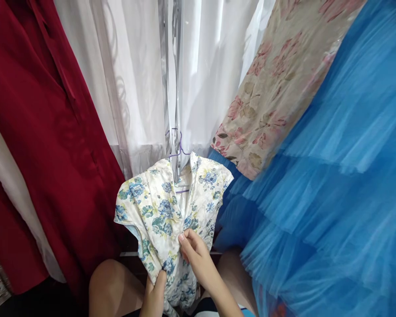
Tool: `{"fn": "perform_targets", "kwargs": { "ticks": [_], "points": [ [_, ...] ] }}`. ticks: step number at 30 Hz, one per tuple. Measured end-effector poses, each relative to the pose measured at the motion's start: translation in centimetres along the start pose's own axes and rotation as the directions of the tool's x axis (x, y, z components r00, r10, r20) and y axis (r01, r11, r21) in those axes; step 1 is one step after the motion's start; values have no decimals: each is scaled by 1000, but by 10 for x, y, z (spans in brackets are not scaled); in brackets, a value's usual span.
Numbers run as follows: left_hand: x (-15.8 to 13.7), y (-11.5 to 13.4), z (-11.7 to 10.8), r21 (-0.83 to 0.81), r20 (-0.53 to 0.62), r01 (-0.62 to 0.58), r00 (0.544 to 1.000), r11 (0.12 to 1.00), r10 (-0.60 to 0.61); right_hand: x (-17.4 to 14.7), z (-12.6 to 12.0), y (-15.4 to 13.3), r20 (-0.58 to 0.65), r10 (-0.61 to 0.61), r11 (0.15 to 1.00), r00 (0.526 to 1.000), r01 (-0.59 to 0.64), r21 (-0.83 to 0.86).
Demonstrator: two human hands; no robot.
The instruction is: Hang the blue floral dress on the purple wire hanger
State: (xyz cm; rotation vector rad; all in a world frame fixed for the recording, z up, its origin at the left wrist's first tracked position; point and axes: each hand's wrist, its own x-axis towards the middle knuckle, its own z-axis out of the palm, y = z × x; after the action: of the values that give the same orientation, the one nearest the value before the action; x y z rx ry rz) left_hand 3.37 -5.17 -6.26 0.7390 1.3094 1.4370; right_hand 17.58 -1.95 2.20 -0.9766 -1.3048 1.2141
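Two hands gripping floral garment, left hand partly hidden

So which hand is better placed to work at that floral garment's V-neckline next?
Probably the right hand: it pinches the cap-sleeved floral garment near the V-neckline's bottom. The left hand holds it lower down, off to the side.
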Motion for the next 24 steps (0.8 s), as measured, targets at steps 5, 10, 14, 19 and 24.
{"fn": "perform_targets", "kwargs": {
  "ticks": [5, 10, 14, 19, 24],
  "points": [
    [-9, 7, 6, -14, -18, 39, 999, 999, -39, 9, 6, 6, -47, -8, 997, 999, 12, 80],
    [-16, 8, 9, 4, 10, 30, 999, 1000, -30, 14, 3, 12, -37, 25, 999, 999, -24, 34],
    [-21, 5, 12, 20, 5, 4, 1000, 1000, -4, 16, 0, 13, -77, 33, 999, 996, -34, -3],
    [-14, 3, 9, 26, -90, 12, 996, 1000, -9, 5, -10, 11, -60, -70, 997, 996, 68, -32],
    [3, 16, 4, 30, -195, -322, 927, 946, 322, -12, -21, 10, -48, -59, 998, 997, 58, -22]
  ]
}}
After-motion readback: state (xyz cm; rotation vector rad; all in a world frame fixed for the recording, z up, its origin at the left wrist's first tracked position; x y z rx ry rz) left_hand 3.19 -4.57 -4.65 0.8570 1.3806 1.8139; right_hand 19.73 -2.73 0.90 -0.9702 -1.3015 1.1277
